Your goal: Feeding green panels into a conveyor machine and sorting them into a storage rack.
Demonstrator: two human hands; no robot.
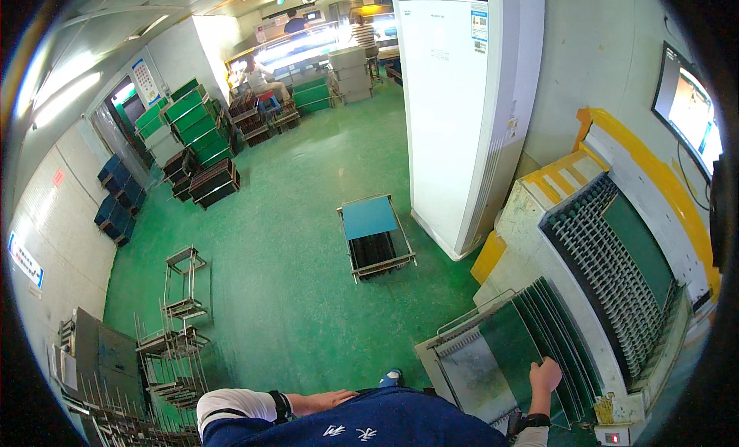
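My right hand (545,376) is closed at the edge of a thin dark green panel (512,335), one of several standing side by side in a wire rack (471,318) at my lower right. More panels (556,331) fan out just beyond that hand, toward a roller conveyor (608,281). Another green panel (640,243) lies on the rollers. My left hand (332,401) rests flat against the front of my dark blue apron (369,424), its fingers stretched out and holding nothing.
On the green floor ahead stands a metal rack (375,251) with a blue sheet on top. A tall white cabinet unit (454,116) rises beyond it. Metal stands (185,308) line the left; green crates (196,120) are stacked farther back. People (262,78) sit at lit benches.
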